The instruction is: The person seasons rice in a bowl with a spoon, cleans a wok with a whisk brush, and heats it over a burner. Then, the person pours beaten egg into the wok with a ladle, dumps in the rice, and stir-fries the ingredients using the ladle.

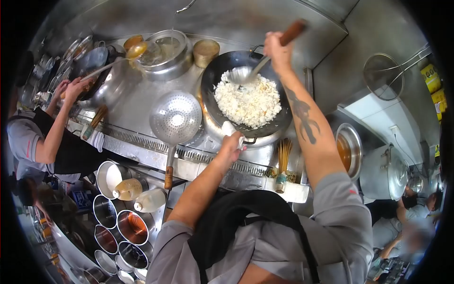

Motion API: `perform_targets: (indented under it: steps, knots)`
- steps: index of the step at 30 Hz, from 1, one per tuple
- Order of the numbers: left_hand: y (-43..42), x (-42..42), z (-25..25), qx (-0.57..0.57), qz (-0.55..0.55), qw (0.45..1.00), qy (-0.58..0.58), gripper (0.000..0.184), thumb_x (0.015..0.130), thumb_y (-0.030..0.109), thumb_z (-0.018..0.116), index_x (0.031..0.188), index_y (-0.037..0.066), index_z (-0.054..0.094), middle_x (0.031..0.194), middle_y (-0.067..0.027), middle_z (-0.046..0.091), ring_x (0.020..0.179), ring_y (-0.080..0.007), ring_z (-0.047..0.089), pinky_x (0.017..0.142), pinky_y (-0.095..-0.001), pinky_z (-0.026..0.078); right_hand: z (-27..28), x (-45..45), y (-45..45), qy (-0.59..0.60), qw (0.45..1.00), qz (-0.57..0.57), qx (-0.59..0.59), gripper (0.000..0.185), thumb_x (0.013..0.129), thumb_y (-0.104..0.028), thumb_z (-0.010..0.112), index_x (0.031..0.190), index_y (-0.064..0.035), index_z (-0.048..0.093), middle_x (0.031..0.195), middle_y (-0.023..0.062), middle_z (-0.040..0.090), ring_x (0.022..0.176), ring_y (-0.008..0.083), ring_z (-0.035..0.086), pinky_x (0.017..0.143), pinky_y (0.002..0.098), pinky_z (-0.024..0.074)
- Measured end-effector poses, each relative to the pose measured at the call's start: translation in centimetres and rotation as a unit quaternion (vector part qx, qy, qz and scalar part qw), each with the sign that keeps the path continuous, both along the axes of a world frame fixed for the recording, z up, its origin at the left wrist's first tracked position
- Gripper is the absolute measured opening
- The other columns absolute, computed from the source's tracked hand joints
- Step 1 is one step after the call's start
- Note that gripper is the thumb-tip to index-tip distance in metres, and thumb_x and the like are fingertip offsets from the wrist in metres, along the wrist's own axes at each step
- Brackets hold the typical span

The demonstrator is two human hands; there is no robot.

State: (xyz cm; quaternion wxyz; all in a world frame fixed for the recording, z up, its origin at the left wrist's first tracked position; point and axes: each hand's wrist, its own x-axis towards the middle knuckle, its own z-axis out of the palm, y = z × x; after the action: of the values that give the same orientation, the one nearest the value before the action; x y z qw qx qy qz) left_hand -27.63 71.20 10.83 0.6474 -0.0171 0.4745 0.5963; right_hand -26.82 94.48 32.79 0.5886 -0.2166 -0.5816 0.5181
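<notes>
A black wok [211, 74] sits in front of me with white rice [248, 103] spread over its bottom. My right hand [277, 49] is wrapped round the wooden handle of a metal ladle [241, 75], whose bowl rests in the rice at the wok's far side. At the near rim, my left hand [231, 145] grips the wok's handle through a folded white cloth [230, 129]. Left of the wok lies a large perforated skimmer [175, 117], its wooden handle pointing toward me.
A bamboo brush [284, 158] stands near the stove's front edge. Behind are a metal pot [166, 66] and a small brass-coloured pot [206, 52]. Sauce containers [133, 227] and two bottles are at lower left. A co-worker [42, 137] holds a ladle at left; other people stand lower right.
</notes>
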Motion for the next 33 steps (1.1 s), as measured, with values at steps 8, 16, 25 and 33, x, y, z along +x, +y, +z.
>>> perform_targets:
  steps: [8, 16, 25, 33]
  knots:
    - [0.0, -0.1, 0.9, -0.011, 0.006, 1.0, -0.019, 0.016, 0.083, 0.016, 0.059, 0.095, 0.005, 0.056, 0.086, -0.0082, 0.058, 0.074, -0.0196, 0.056, 0.051, -0.032, 0.046, 0.7, 0.2, -3.6, 0.011, 0.994, 0.107, 0.0, 0.026, 0.087, -0.015, 0.062, 0.068, -0.0068, 0.047, 0.055, -0.0013, 0.045, 0.04, 0.0087, 0.039, 0.038, 0.0274, 0.032]
    - [-0.3, 0.1, 1.1, -0.031, 0.005, 0.999, -0.016, 0.017, 0.083, 0.016, 0.06, 0.095, 0.005, 0.056, 0.086, -0.0084, 0.057, 0.074, -0.0205, 0.054, 0.052, -0.0339, 0.046, 5.1, 3.6, -10.9, -0.169, 0.972, 0.153, -0.055, 0.024, 0.084, -0.018, 0.068, 0.07, -0.008, 0.051, 0.058, 0.0004, 0.05, 0.046, 0.0077, 0.047, 0.042, 0.0235, 0.0359]
    - [0.3, -0.4, 0.5, -0.024, -0.005, 0.999, -0.021, 0.016, 0.083, 0.014, 0.059, 0.096, 0.006, 0.054, 0.086, -0.0089, 0.056, 0.075, -0.0205, 0.055, 0.053, -0.0336, 0.046, 7.2, 7.6, -9.3, -0.119, 0.993, 0.009, -0.019, 0.026, 0.087, -0.012, 0.063, 0.066, -0.0091, 0.049, 0.057, -0.0025, 0.046, 0.044, 0.0074, 0.041, 0.045, 0.0239, 0.036]
    - [0.3, -0.8, 1.0, -0.019, -0.046, 0.997, -0.051, 0.013, 0.085, 0.014, 0.059, 0.095, 0.009, 0.054, 0.084, -0.0062, 0.057, 0.073, -0.0185, 0.055, 0.052, -0.0311, 0.047, 5.9, 11.5, -6.2, -0.122, 0.992, 0.019, 0.008, 0.022, 0.086, -0.023, 0.066, 0.074, -0.0075, 0.058, 0.057, -0.0003, 0.052, 0.051, 0.008, 0.049, 0.048, 0.0267, 0.0377]
